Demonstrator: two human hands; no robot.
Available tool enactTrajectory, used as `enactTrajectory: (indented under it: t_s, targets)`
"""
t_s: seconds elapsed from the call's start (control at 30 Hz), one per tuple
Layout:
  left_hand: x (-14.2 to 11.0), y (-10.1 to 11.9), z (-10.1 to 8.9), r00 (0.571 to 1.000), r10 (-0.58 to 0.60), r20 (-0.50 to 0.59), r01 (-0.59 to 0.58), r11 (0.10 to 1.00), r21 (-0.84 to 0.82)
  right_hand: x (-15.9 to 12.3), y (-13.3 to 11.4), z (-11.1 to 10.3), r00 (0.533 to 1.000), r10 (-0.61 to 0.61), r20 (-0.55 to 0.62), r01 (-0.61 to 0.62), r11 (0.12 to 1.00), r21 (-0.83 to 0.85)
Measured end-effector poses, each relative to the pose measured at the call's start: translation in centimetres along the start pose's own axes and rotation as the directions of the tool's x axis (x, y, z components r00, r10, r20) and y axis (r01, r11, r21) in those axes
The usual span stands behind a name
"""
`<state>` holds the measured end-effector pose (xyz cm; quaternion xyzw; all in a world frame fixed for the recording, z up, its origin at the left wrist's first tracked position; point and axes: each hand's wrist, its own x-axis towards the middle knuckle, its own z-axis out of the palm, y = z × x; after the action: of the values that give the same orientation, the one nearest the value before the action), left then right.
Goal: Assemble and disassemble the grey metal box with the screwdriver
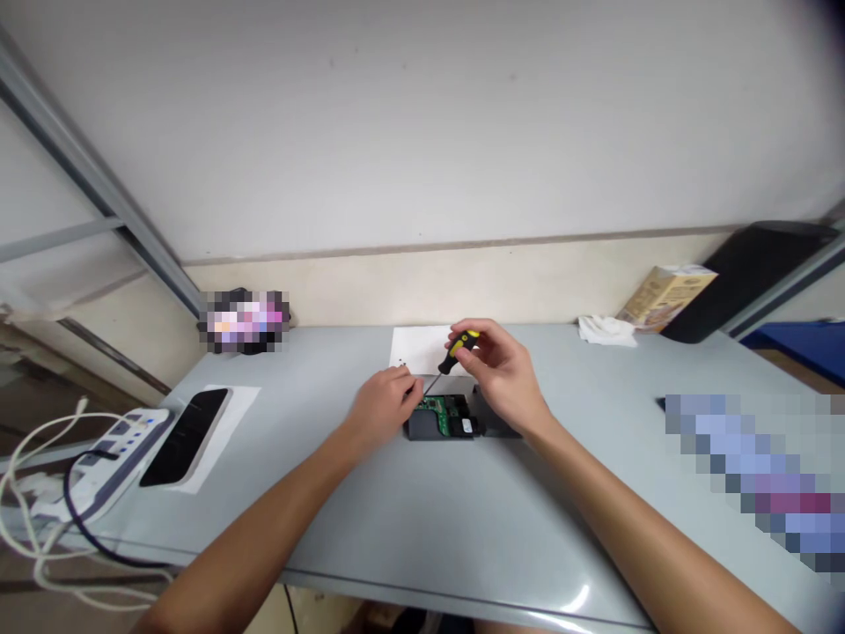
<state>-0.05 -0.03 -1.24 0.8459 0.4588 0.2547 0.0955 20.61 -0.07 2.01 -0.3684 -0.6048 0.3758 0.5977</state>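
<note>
Centrally, the right hand has its thumb and fingers closed around the black-and-yellow handle of a screwdriver, which slants so that its thin shaft runs down and left. Its tip ends at the upper left corner of an opened black device with a green circuit board — whether it touches anything there is too small to tell. The device lies on the grey table, just below the middle of the frame, with a white label near its lower right corner. At its left end is the left hand, fingers bent and drawn together beside the screwdriver's tip; whether they pinch something I cannot tell. A dark panel sits just right of the device, partly hidden by the right hand.

Behind the hands lies a white sheet, with a few tiny dark pieces near its lower left. Toward the left of the frame, a phone lies on white paper next to a power strip with cables. At the right, a crumpled tissue sits near a yellowish carton — this one leans beside a tall black object.
</note>
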Motion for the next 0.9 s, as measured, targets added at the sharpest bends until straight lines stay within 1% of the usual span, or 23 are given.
enactTrajectory:
  t_s: [0.07, 0.13, 0.3, 0.47, 0.7, 0.9]
  targets:
    - [0.01, 0.0, 0.01, 1.0, -0.001, -0.002, 0.001, 1.0, 0.002, 0.05, 0.02, -0.06, 0.999, 0.005, 0.046, -0.008, 0.999, 0.05]
    - [0.02, -0.04, 0.05, 1.0, 0.004, -0.005, -0.004, 1.0, 0.003, 0.04, 0.1, 0.02, 0.998, 0.009, 0.061, -0.012, 0.998, 0.054]
    - [0.01, -0.17, 0.19, 1.0, 0.007, -0.013, -0.007, 1.0, 0.026, -0.11, 0.59, 0.5, 0.999, 0.033, 0.014, -0.033, 0.999, 0.033]
    - [0.01, -0.22, 0.28, 1.0, -0.003, -0.023, 0.004, 0.999, 0.054, -0.28, 0.74, 0.7, 1.0, 0.006, -0.017, -0.006, 0.999, 0.043]
    - [0.02, -0.22, 0.26, 0.999, -0.022, -0.025, 0.023, 0.999, 0.048, -0.45, 0.78, 0.52, 1.0, -0.004, 0.001, 0.004, 1.0, 0.004]
    - [0.16, 0.0, 0.02, 0.993, -0.121, 0.009, 0.121, 0.991, -0.057, -0.34, 0.57, 0.38, 1.0, -0.014, 0.012, 0.014, 1.0, -0.016]
